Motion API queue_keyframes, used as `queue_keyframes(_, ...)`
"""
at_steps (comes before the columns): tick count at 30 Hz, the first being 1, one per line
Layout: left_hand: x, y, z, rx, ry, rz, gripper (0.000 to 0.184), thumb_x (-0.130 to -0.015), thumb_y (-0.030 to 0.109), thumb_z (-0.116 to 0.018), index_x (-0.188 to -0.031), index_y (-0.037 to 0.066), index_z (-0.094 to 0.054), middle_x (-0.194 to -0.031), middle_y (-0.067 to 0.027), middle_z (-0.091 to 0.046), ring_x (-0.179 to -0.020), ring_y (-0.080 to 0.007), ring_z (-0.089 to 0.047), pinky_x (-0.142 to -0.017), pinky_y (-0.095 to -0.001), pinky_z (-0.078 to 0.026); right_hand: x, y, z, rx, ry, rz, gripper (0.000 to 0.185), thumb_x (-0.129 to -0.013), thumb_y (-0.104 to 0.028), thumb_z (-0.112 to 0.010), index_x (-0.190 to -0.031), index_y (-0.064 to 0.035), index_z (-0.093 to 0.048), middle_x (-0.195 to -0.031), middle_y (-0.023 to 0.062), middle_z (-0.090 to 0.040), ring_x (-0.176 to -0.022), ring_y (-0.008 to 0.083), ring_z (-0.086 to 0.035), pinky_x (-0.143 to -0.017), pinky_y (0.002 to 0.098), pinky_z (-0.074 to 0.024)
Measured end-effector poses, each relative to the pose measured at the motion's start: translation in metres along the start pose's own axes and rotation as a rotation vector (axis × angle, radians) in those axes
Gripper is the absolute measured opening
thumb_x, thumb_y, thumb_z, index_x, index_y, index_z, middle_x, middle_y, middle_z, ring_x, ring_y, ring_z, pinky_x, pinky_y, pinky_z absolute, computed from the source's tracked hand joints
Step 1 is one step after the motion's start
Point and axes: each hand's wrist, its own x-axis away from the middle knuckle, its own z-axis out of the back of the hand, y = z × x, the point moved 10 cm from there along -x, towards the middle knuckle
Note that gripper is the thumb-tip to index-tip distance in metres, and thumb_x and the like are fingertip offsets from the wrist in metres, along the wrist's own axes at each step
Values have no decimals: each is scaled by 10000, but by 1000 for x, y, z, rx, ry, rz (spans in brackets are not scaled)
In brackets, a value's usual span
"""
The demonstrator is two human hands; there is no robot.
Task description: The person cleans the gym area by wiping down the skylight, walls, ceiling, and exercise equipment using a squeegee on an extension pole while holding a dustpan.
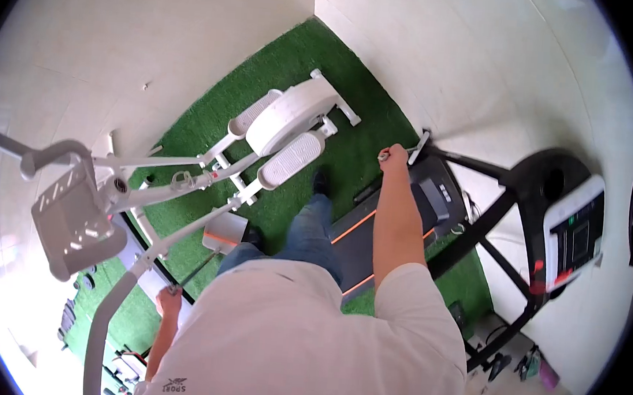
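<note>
My right hand (393, 157) reaches forward, fingers wrapped round the handle of what looks like a broom. Its narrow pale head (419, 147) is by the wall at the treadmill's front end. Low on the left, my left hand (169, 301) is closed on the end of a thin dark handle. That handle runs down to a pale, box-like dustpan (225, 229) with an orange stripe, beside my foot on the green turf. Bristles cannot be made out. Near my right arm lies the black treadmill (358, 237) with orange side lines.
A white elliptical trainer (292, 119) stands ahead and left, its long arms and console (76, 217) reaching close to my left side. The treadmill's upright frame and display (574, 234) rise on the right. Pale walls meet behind the green turf (267, 65). Dumbbells (67, 318) lie far left.
</note>
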Motion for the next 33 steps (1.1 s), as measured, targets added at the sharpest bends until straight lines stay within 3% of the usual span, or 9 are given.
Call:
queue_keyframes(3,38,39,17,-42,51,5,299,-762,375,-720,-955,146,-704,-905,-134,-685,-876,-332,-647,-759,-458,-507,-97,-6,-48,185,42,-114,90,-834,32,-443,-902,-8,-485,-821,152,-521,-631,244,-539,-473,337,-441)
queue_keyframes(6,63,66,34,-58,74,15,258,-773,366,-706,-909,147,-704,-847,-131,-683,-821,-340,-651,-705,-460,-508,-65,-25,-104,454,106,-98,69,-811,-1,-477,-825,-56,-516,-770,98,-545,-639,198,-564,-499,321,-485)
queue_keyframes(11,81,97,52,-108,27,2,280,-759,339,-721,-971,155,-712,-832,-136,-687,-791,-345,-660,-681,-448,-517,-56,-5,-215,372,93,-107,59,-825,-17,-495,-852,-53,-532,-789,100,-566,-676,204,-587,-520,355,-497)
queue_keyframes(14,74,109,53,-101,0,17,303,-746,319,-737,-1006,164,-709,-856,-135,-690,-812,-348,-660,-708,-446,-519,-59,18,-265,487,19,-74,67,-790,21,-574,-849,-4,-595,-877,165,-618,-690,282,-615,-528,371,-523)
queue_keyframes(19,43,127,48,-91,-59,-12,275,-756,321,-717,-954,130,-700,-845,-135,-687,-812,-358,-654,-711,-461,-515,-78,32,-282,884,-371,138,163,-823,-74,-538,-675,-34,-482,-574,107,-509,-424,214,-477,-373,365,-398)
queue_keyframes(21,39,129,45,-37,25,6,240,-759,314,-710,-888,112,-694,-820,-141,-682,-820,-357,-648,-707,-470,-502,-53,19,-258,833,-585,-33,183,-834,-70,-523,-656,-51,-481,-515,98,-461,-365,215,-433,-347,360,-350)
queue_keyframes(26,37,150,42,32,-47,34,217,-768,306,-699,-854,107,-685,-795,-133,-676,-797,-355,-643,-679,-473,-484,-10,25,-219,879,-262,131,188,-834,-81,-521,-652,-49,-490,-506,75,-432,-377,206,-422,-333,336,-310)
queue_keyframes(29,38,161,34,62,-148,46,169,-777,292,-683,-839,135,-681,-785,-126,-674,-784,-348,-646,-670,-468,-489,-20,37,-259,679,-56,185,77,-749,11,-488,-682,-27,-497,-608,123,-487,-440,241,-484,-368,381,-351)
queue_keyframes(33,41,191,47,58,-126,76,166,-774,296,-688,-838,143,-683,-763,-120,-671,-760,-343,-648,-664,-470,-491,-49,83,-401,500,-195,63,117,-808,-84,-524,-908,-36,-561,-845,146,-581,-646,274,-599,-487,447,-469)
